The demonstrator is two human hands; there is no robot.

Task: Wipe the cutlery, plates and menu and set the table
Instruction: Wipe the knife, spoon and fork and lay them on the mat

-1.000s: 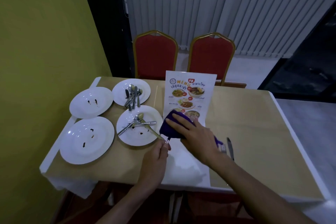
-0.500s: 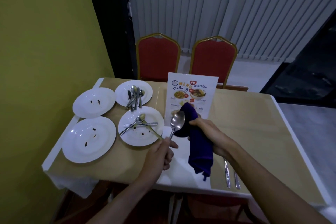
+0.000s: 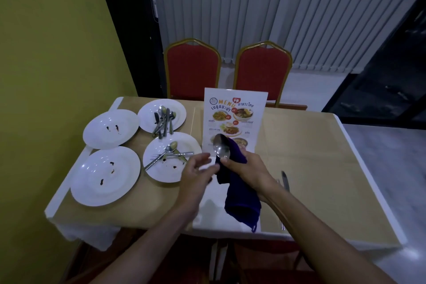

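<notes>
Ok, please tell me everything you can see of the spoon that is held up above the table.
The spoon looks like shiny steel, and its oval bowl reflects light. It stands nearly upright, bowl on top, in front of the lower part of the menu. The right hand grips its neck together with a purple cloth that hangs down. The handle is hidden. The left hand is open beside it and seems not to touch it.

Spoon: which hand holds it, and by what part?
Right hand grips the spoon through the purple cloth, at the handle just below the bowl; left hand holds nothing.
</notes>
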